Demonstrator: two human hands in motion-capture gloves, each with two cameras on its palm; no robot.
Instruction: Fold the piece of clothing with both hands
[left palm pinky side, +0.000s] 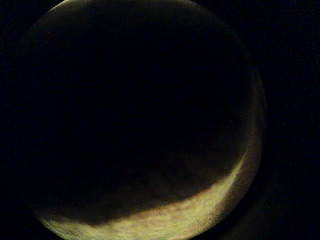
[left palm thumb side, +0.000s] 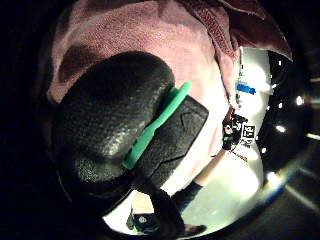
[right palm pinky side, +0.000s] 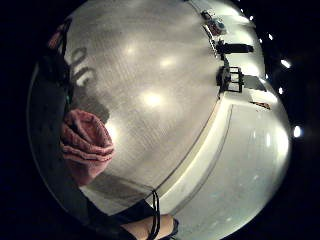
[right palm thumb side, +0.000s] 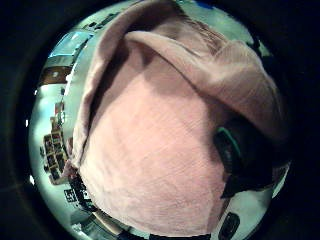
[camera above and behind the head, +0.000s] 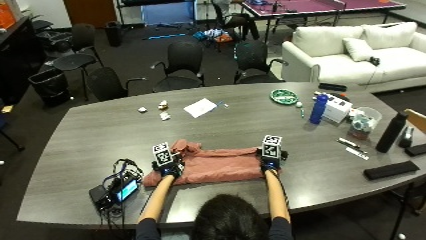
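A dusty-pink cloth garment (camera above and behind the head: 216, 165) lies in a flat band on the grey worktop (camera above and behind the head: 219, 117), the left hand (camera above and behind the head: 168, 167) and right hand (camera above and behind the head: 269, 161) each pinching an end with curled fingers; the fold likely goes best with both ends lifted level.
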